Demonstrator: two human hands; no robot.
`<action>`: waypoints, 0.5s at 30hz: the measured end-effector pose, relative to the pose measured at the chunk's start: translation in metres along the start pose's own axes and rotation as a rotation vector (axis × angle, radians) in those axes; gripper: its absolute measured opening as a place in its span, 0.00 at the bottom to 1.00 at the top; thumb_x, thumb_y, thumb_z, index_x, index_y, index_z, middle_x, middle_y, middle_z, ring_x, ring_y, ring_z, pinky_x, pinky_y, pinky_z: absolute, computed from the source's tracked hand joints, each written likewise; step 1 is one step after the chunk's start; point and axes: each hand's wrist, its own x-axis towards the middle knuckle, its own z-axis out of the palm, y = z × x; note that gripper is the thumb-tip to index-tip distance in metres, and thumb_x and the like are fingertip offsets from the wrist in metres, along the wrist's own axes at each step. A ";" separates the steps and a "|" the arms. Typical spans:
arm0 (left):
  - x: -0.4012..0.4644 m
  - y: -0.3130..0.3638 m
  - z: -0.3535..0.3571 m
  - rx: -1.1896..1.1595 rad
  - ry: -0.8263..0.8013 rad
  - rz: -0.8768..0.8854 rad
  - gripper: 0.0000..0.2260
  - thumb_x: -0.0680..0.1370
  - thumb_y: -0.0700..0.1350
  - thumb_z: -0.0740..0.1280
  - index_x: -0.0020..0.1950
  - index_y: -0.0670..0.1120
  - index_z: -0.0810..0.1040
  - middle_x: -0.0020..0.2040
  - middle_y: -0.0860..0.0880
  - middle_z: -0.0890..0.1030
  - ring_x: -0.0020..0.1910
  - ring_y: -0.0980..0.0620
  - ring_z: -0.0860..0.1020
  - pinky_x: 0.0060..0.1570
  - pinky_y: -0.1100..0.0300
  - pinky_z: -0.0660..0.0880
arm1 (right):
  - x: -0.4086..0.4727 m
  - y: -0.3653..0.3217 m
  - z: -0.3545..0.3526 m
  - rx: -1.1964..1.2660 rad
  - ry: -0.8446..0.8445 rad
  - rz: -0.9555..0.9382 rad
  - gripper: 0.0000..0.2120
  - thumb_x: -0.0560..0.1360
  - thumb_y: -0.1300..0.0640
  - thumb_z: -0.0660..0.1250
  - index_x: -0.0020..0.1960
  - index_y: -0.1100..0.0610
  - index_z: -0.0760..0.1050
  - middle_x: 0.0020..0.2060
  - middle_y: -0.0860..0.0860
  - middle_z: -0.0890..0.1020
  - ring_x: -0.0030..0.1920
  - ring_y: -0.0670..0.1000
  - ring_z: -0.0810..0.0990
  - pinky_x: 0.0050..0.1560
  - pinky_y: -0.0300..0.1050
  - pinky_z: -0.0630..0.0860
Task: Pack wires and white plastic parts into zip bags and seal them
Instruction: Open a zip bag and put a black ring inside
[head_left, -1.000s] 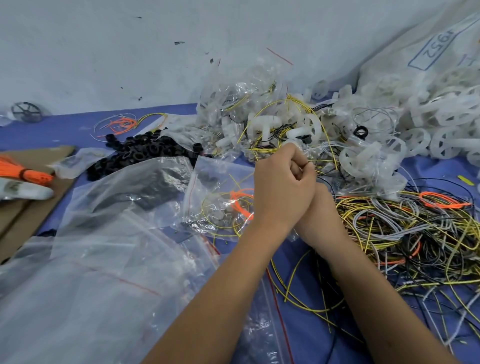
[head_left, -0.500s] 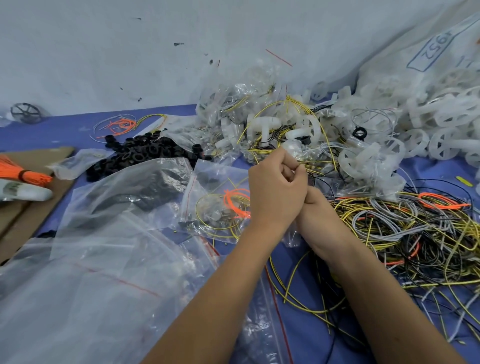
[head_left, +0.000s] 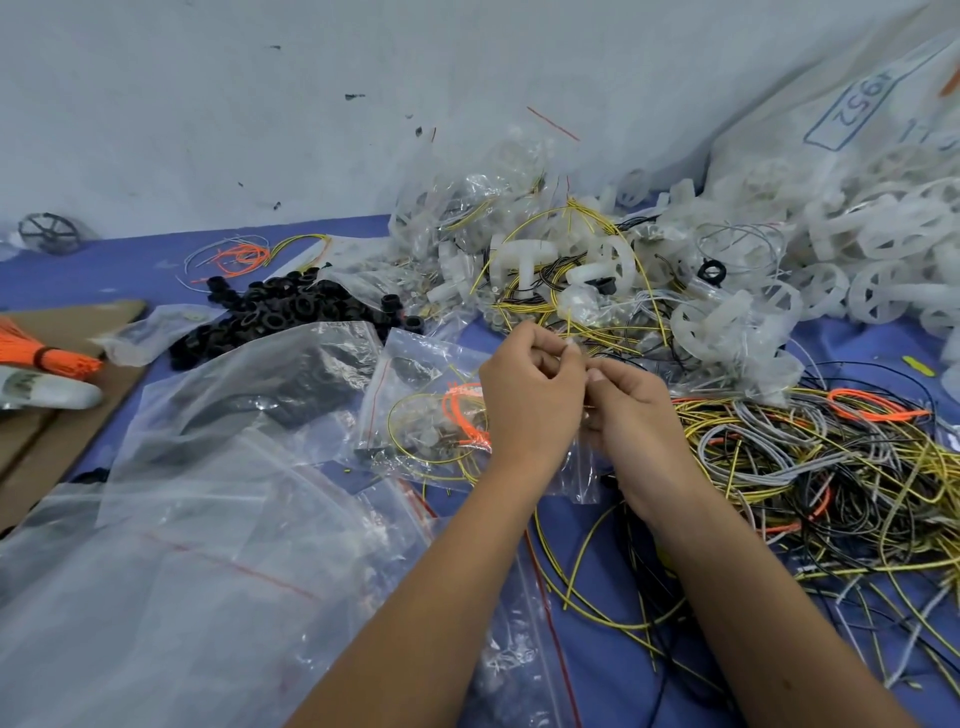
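Head view: two hands pinch the mouth of a small zip bag over a crowded counter

Head camera looks down on both hands meeting just above the blue counter (head_left: 130, 270). The left hand (head_left: 530, 395) has its fingers curled and pinches the top edge of a small clear zip bag (head_left: 582, 467), which hangs below the knuckles. The right hand (head_left: 631, 410) is curled too, thumb and fingertips touching the same edge just beside the left; whether it pinches the bag's lip or something going into it, I cannot tell. Both forearms come up from the bottom of the view and converge, wrists slightly bent.

A filled bag (head_left: 431, 410) with orange and yellow wire lies just left of the hands. The loose wire tangle (head_left: 831, 467) spreads to the right, the white plastic parts (head_left: 883, 260) are heaped at the back right, and finished bags (head_left: 467, 208) are piled against the wall.

Risks, as I judge them: a strand may catch in the zip track and leave the seal open; the thin lip may slip from the pinch because it is slick; a wire trailing from the tangle may drag more strands along. Empty zip bags (head_left: 208, 519) and black rings (head_left: 291, 312) lie well to the left
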 end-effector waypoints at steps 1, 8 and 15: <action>0.000 -0.001 0.000 -0.001 0.002 -0.001 0.08 0.78 0.41 0.71 0.40 0.46 0.76 0.29 0.48 0.79 0.28 0.53 0.77 0.33 0.58 0.75 | 0.000 -0.002 -0.001 -0.043 0.018 0.001 0.18 0.86 0.54 0.55 0.53 0.55 0.84 0.37 0.55 0.85 0.32 0.47 0.80 0.30 0.38 0.74; 0.003 -0.007 -0.004 -0.007 0.082 -0.011 0.09 0.78 0.42 0.72 0.41 0.49 0.74 0.29 0.48 0.78 0.27 0.56 0.73 0.32 0.63 0.70 | -0.008 -0.006 -0.002 -0.530 -0.055 -0.169 0.22 0.83 0.36 0.51 0.61 0.46 0.78 0.48 0.45 0.85 0.50 0.42 0.83 0.50 0.45 0.77; 0.011 -0.013 -0.006 -0.131 0.189 -0.124 0.06 0.79 0.43 0.71 0.44 0.46 0.75 0.27 0.50 0.77 0.26 0.52 0.73 0.30 0.55 0.72 | -0.007 -0.008 -0.002 -0.659 0.115 -0.279 0.16 0.83 0.43 0.60 0.66 0.47 0.75 0.39 0.43 0.82 0.41 0.41 0.80 0.46 0.45 0.77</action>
